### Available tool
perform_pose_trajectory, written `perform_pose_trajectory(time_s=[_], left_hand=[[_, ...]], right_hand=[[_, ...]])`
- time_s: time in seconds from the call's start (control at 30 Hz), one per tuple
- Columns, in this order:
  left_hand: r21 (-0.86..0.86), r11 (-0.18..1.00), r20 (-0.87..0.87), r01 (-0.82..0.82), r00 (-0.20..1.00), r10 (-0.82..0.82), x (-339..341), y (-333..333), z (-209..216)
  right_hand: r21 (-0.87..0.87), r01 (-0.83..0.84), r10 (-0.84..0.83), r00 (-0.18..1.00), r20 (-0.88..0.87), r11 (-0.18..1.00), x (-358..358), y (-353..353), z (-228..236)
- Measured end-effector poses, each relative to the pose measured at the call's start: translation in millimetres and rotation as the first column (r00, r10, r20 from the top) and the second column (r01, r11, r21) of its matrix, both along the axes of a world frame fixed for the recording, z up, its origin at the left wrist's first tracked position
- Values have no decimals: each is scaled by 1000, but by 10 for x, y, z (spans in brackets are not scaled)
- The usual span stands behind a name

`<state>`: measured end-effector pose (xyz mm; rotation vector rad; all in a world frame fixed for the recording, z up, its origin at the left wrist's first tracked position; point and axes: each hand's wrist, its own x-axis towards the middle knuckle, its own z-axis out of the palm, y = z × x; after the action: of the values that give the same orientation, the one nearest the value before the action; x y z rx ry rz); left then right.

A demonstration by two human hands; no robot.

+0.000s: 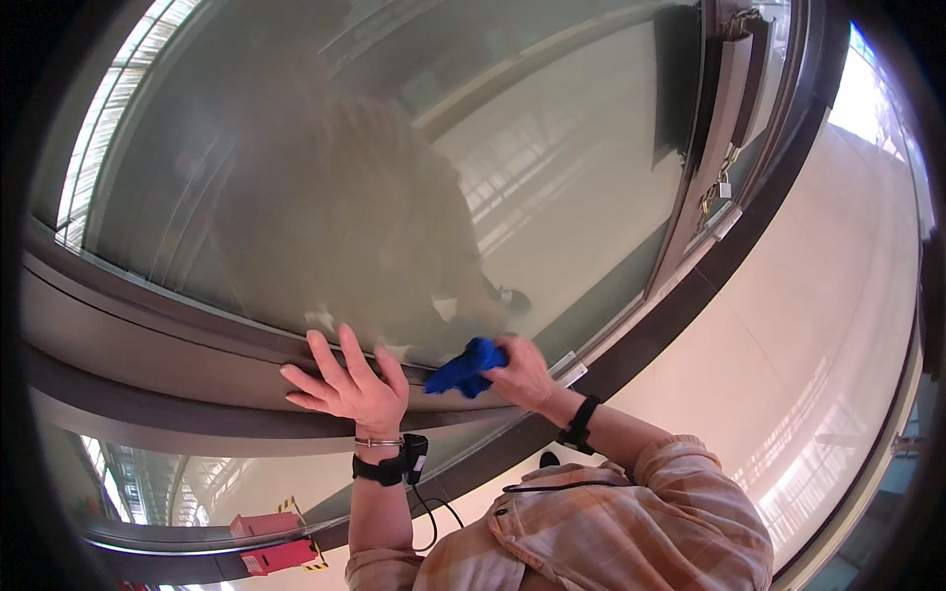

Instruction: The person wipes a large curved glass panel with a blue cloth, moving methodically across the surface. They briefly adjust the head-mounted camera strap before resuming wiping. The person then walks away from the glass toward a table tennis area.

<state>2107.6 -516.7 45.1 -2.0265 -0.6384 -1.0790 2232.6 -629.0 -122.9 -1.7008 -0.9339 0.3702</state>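
My left hand lies with fingers spread on the brown metal frame bar, its fingertips at the lower edge of the large glass pane. Just right of it, my right hand grips a bunched blue cloth, which lies against the bar where it meets the glass. Part of the cloth is hidden inside the fingers. The pane carries a dim reflection of a person. Black straps circle both wrists, and a small black device with a cable sits at the left one.
At the upper right, long door handles carry a chain and a padlock. A dark floor strip borders the pale shiny floor. Red boxes with yellow-black striped parts show at the lower left. A cable hangs by my left forearm.
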Motion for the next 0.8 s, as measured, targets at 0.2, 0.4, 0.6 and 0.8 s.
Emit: perform_pose_trajectory(time_s=[0.2,0.4,0.6,0.8], left_hand=[[1,1000,14,9,1000,-9,-23,5,-10],[10,1000,32,-12,999,11,-18,30,-24],[-8,1000,5,-16,1000,16,-14,12,-11],[41,998,-4,-57,998,57,-76,-14,-1]], right_hand=[[51,736,-737,676,3,676,1647,-264,-760],[-283,595,-657,645,-390,752,1139,-7,-1385],[-97,360,-344,727,-594,928,236,128,-1508],[-41,709,-706,691,-154,704,2251,-449,-1247]])
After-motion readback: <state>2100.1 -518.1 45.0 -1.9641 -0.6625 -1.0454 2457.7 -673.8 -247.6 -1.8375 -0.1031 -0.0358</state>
